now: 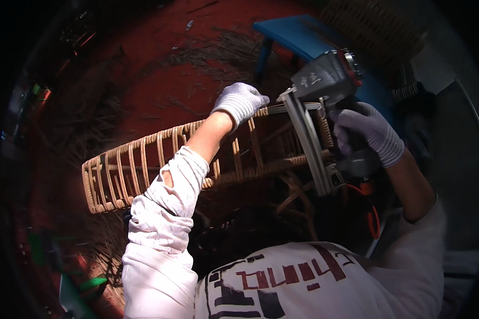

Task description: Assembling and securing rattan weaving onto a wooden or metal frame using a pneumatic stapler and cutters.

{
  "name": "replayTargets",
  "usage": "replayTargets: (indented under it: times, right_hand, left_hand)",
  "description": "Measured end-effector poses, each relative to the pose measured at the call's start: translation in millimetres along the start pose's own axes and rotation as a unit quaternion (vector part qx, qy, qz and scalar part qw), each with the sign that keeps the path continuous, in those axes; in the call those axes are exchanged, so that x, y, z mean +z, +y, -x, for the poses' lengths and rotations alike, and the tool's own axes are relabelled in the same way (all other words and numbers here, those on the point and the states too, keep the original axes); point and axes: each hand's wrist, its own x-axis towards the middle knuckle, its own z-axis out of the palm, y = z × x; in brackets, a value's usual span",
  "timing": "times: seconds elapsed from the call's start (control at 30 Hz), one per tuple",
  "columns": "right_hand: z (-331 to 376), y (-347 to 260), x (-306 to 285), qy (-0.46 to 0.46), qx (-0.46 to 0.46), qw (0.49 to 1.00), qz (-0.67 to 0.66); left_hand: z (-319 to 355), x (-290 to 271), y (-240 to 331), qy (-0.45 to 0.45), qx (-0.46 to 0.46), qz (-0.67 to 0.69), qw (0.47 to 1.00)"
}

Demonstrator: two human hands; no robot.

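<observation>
A long, narrow woven rattan frame (143,144) lies across the view, with open slats between its wrapped edges. My left hand (239,102), in a white striped glove, is closed on its far edge. My right hand (371,132), gloved alike, wraps the handle of a pneumatic staple gun (324,80). The gun has a dark grey head and a long silver magazine that crosses the frame's right end. Its nose sits close to the far edge, just right of my left hand; whether it touches is unclear. My right fingertips are partly in shadow.
An orange air hose (375,220) hangs below the gun. A blue low table or stool (292,33) stands beyond it. Loose rattan strips (223,50) litter the red floor (143,64). Another woven piece (372,26) is at the far right, in shadow.
</observation>
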Motion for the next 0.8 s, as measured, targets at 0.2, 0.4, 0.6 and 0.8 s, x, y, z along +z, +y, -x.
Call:
replayTargets:
  times: [0.2, 0.4, 0.6, 0.8]
  right_hand:
    - [2, -1, -127, 0.206, -0.023, 0.975, -0.085]
    - [-73, 90, -341, 0.370, -0.028, 0.856, 0.360]
    - [-108, 127, -456, 0.385, 0.252, 0.729, 0.507]
    - [-150, 177, -570, 0.441, 0.184, 0.738, 0.477]
  left_hand:
    - [-15, -2, 43, 0.004, 0.003, 0.024, 1.000]
    - [-33, 28, 94, 0.072, 0.056, 0.034, 0.995]
    - [-59, 46, 153, 0.084, 0.086, 0.022, 0.992]
    - [-99, 75, 176, 0.096, 0.086, -0.002, 0.992]
